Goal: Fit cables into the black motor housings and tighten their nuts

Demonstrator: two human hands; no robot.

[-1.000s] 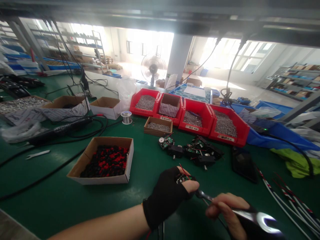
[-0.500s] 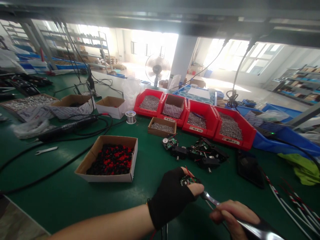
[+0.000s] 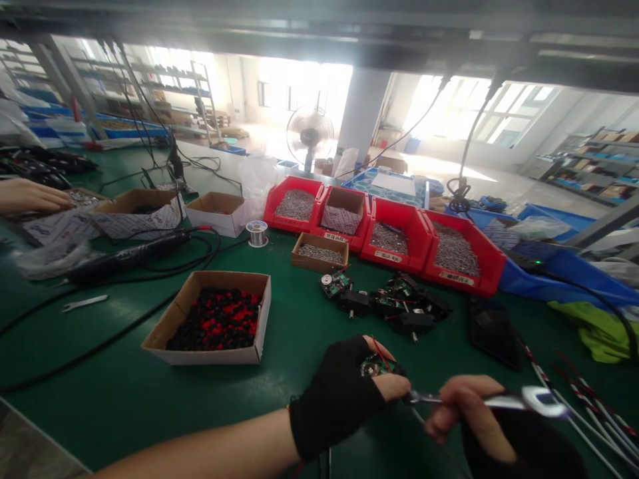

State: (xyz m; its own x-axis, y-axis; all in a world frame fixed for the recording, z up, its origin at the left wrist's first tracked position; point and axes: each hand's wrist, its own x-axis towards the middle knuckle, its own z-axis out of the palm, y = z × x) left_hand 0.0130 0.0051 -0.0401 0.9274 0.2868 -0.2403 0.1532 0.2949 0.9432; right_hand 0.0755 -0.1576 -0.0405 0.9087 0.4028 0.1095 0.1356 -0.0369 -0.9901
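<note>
My left hand (image 3: 349,392), in a black fingerless glove, grips a small green circuit-board part with red wires (image 3: 375,364) just above the green table. My right hand (image 3: 466,412) holds a silver wrench (image 3: 499,400) level, its working end set against the part at my left thumb. Beyond my hands lies a cluster of similar black and green parts (image 3: 394,306).
A cardboard box of red and black pieces (image 3: 212,322) sits to the left. Red bins of screws (image 3: 389,233) line the back, with a small screw box (image 3: 319,253) and solder spool (image 3: 257,233). Another person's hand (image 3: 32,196) reaches in at far left. Cables (image 3: 579,399) lie right.
My right hand has swung the wrench handle up from low right to nearly level. Another person's hand has come into view at the far left.
</note>
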